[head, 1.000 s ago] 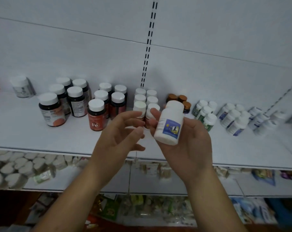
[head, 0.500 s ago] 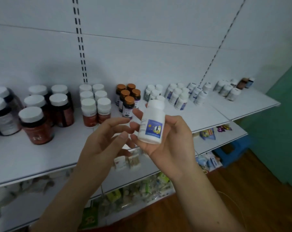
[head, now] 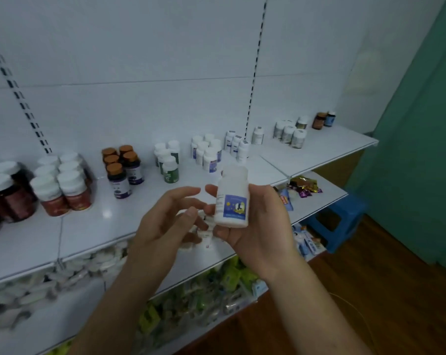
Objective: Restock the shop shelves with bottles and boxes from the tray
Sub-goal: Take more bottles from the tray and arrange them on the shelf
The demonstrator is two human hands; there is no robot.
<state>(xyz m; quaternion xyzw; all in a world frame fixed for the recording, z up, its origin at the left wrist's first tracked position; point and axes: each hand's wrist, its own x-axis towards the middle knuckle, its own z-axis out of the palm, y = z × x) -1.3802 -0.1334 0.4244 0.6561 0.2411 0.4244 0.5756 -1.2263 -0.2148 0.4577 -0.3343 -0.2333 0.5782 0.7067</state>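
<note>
Compared with 0.5 s earlier, the view has swung further to the right: the red-labelled bottles (head: 63, 190) now sit at the left edge, and the shelf (head: 319, 152) shows right up to its far end by the green wall (head: 421, 149). Both hands keep nearly the same pose as before. The right hand (head: 257, 234) grips a white bottle (head: 232, 198) with a blue label, holding it upright in front of the shelf edge with its fingers curled behind it and fingertips showing at its left side. The left hand (head: 163, 226) is loosely spread and holds nothing, its fingertips just beside the bottle; whether they touch it I cannot tell. On the shelf behind stand 5 brown-capped bottles (head: 122, 167), green-labelled bottles (head: 169, 165) and several clusters of white ones. A blue stool (head: 344, 219) stands on the wooden floor (head: 395, 290) at the right.
</note>
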